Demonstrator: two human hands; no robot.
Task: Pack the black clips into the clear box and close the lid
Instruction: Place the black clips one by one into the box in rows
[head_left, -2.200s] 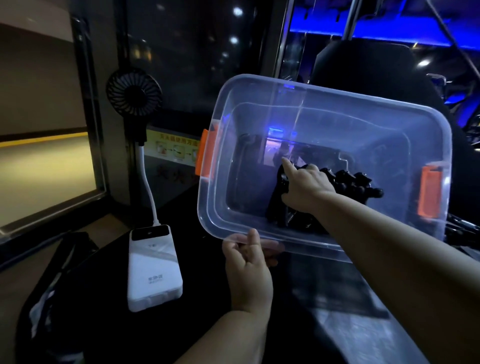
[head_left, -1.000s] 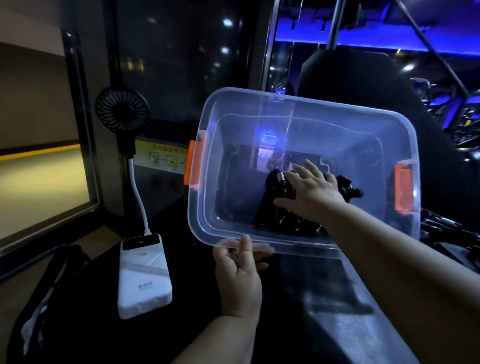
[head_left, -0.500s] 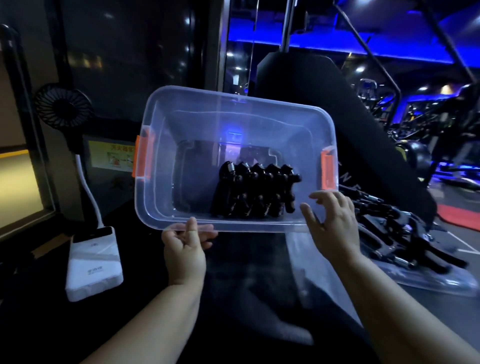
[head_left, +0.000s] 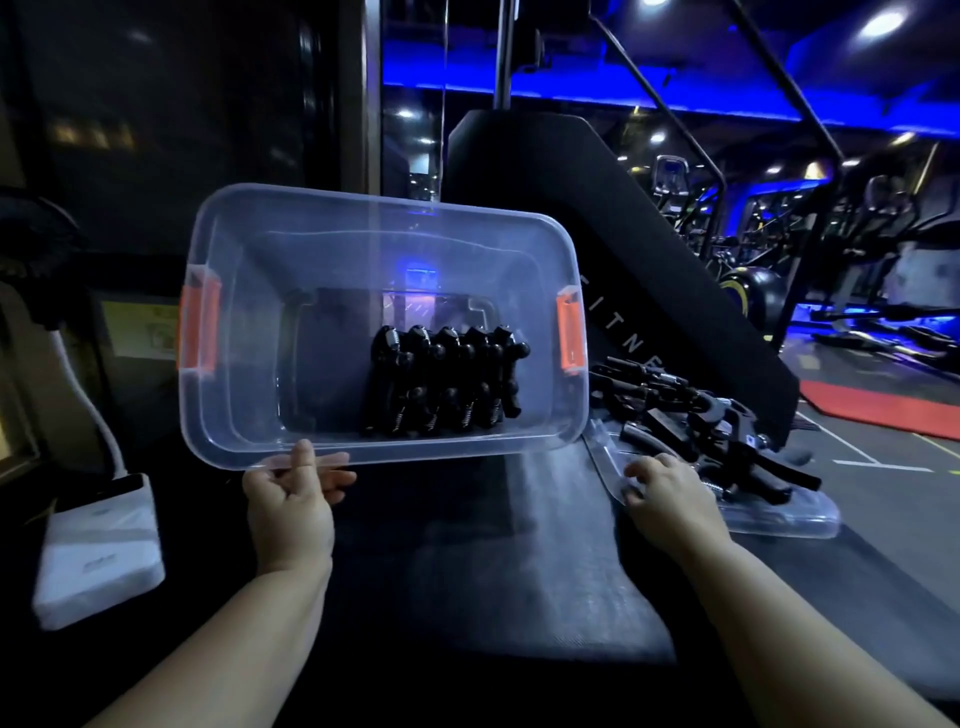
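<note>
Head view, dim: right hand (head_left: 670, 491) lies on the clear lid (head_left: 779, 519) among loose black clips (head_left: 722, 431), its grasp unreadable. Left hand (head_left: 291, 493) pinches the near rim of the tilted clear box (head_left: 244, 332); a row of clips (head_left: 441, 384) stands inside. Left edge cuts off a fan (head_left: 31, 244) above a white power bank (head_left: 98, 551).

The box (head_left: 249, 291) hides part of the loose clips (head_left: 675, 410) and the pad's lettering (head_left: 631, 340). The left edge cuts off the fan (head_left: 31, 239); the sign's print (head_left: 137, 330) is too blurred to read.
</note>
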